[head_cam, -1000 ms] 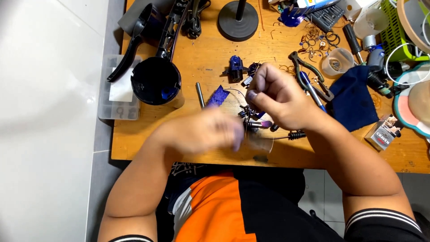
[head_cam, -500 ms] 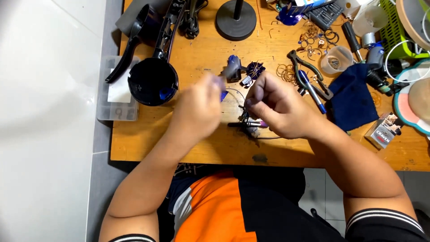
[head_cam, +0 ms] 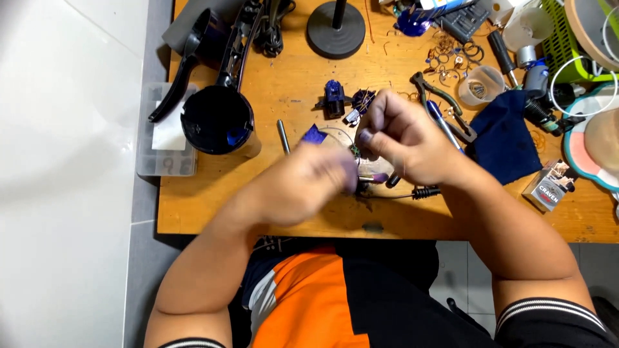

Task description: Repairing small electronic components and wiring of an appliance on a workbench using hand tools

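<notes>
Right hand [head_cam: 406,138] is curled, fingertips pinched on a small wired part [head_cam: 371,169] just above the bench [head_cam: 213,206]. Left hand [head_cam: 303,183] is motion-blurred beside it, and I cannot tell its grip. Pliers [head_cam: 445,109] and a blue cloth [head_cam: 506,138] lie to the right.

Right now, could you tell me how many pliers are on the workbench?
1: the dark-handled pliers lie just beyond the right hand, beside the navy cloth. Clutter may hide others.
</notes>
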